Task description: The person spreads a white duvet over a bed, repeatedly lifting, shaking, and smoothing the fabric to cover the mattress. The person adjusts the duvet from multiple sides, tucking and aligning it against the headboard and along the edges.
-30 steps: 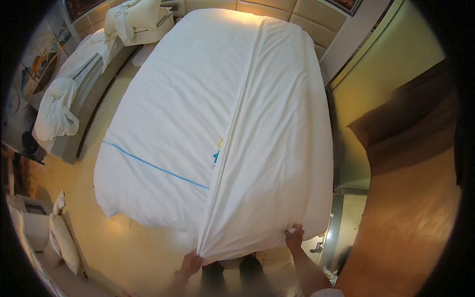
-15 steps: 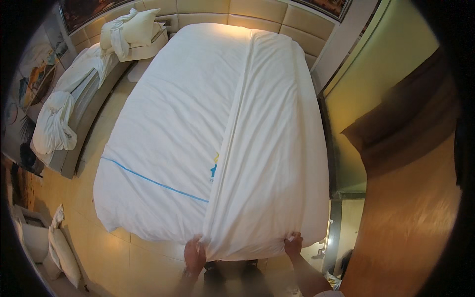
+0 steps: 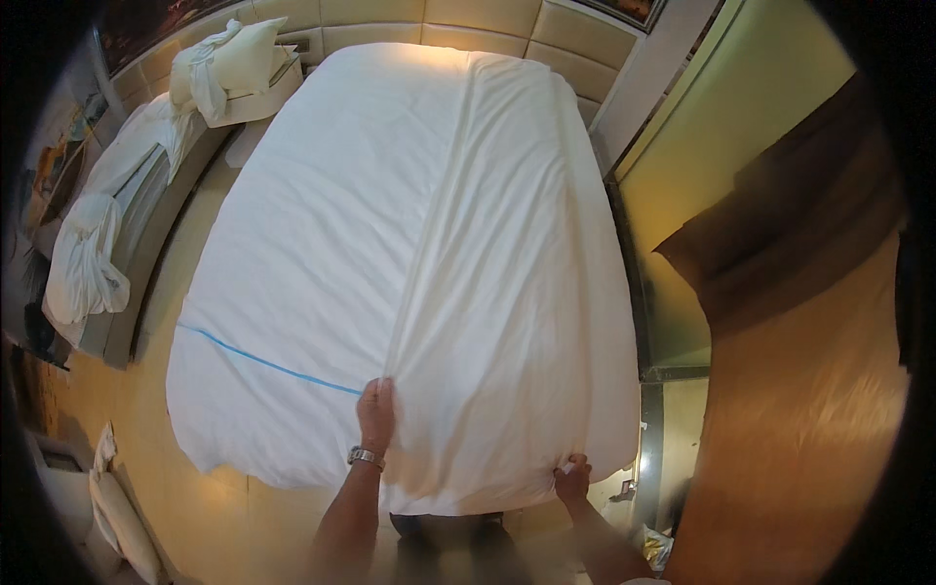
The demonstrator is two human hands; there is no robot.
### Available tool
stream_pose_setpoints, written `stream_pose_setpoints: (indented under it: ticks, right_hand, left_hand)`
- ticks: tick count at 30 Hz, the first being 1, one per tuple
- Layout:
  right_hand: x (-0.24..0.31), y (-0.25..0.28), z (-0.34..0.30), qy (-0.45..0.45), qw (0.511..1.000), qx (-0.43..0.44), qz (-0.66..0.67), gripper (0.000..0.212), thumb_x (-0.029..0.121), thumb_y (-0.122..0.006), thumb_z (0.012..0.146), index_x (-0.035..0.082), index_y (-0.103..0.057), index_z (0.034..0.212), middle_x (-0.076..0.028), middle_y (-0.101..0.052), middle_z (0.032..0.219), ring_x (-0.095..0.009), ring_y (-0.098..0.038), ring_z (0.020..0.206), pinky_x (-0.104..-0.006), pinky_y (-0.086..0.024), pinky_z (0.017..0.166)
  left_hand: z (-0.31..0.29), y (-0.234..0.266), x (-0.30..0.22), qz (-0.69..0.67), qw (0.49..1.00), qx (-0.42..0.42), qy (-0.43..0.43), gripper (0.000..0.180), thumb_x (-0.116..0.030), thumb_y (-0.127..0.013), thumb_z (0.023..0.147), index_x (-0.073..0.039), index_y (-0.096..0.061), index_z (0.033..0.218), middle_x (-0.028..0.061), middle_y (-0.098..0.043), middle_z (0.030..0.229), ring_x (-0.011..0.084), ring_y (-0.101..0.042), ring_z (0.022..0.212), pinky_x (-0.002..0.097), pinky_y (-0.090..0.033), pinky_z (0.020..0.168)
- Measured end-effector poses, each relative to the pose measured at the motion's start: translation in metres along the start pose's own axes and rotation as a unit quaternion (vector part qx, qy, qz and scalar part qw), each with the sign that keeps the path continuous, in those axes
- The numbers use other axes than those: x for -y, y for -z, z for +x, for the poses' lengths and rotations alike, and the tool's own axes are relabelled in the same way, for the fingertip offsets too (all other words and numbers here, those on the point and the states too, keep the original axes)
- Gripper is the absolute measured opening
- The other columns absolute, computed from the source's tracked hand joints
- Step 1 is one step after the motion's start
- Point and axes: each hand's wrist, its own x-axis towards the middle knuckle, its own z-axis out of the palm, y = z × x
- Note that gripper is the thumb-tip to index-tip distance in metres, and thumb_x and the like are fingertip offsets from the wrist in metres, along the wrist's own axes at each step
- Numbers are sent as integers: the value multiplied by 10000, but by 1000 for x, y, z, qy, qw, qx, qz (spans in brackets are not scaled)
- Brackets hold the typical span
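Observation:
A large white duvet (image 3: 312,214) covers the bed, with a thin blue stripe (image 3: 283,369) across its near left part. A loose flap of white cloth (image 3: 487,322) lies over its right half, its long folded edge running from the headboard end toward me. My left hand (image 3: 376,411), with a metal watch (image 3: 365,456) on the wrist, is closed on that folded edge beside the end of the stripe. At the near right corner, my right hand (image 3: 573,476) pinches the cloth's near edge. Its fingertips are partly hidden by the fabric.
Left of the bed, a long low bench (image 3: 161,234) bears rumpled white linen and a pillow (image 3: 255,57). A padded beige headboard (image 3: 478,21) stands behind the bed. Along the right are a greenish panel (image 3: 673,214), dark cloth and a brown surface (image 3: 790,429).
My left hand has moved forward along the folded edge, away from the near end of the bed. The coloured mark near the stripe is now covered. My right hand stays at the near corner.

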Motion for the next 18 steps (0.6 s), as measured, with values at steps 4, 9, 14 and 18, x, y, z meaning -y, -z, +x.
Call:
stream_pose_setpoints:
  ticks: [4, 9, 14, 18]
  right_hand:
    - [4, -4, 0, 7, 1000, 6, -17, 499, 163, -713, 748, 99, -429, 1154, -231, -453, 1147, -413, -529, 1027, -472, -449, 888]
    - [-12, -4, 1, 7, 1000, 0, -9, 521, 148, -710, 736, 105, -421, 1167, -226, -447, 1162, -413, -518, 1058, -474, -446, 894]
    - [-13, -6, -1, 21, 1000, -15, 4, 517, 135, -710, 736, 110, -428, 1169, -217, -470, 1147, -403, -508, 1071, -472, -435, 914]
    - [-15, 3, -19, 77, 996, -15, 30, 552, 65, -676, 760, 107, -412, 1243, -230, -492, 1143, -407, -506, 1067, -476, -428, 926]
  left_hand:
    - [18, 27, 33, 24, 998, 3, 64, 269, -237, -533, 953, 6, -641, 916, 14, -537, 688, 101, -446, 647, 281, -416, 606]
    - [7, 18, -4, 59, 997, -29, -34, 277, -239, -532, 952, 17, -638, 956, 66, -598, 730, 150, -539, 696, 310, -454, 667]
    - [-15, 40, 20, 185, 983, -14, -15, 292, -256, -540, 936, -15, -616, 1082, 181, -672, 840, 323, -655, 792, 400, -504, 704]
    - [-51, 66, 17, 272, 962, 11, -33, 315, -254, -566, 908, -40, -593, 1137, 206, -671, 871, 378, -655, 806, 430, -525, 707]
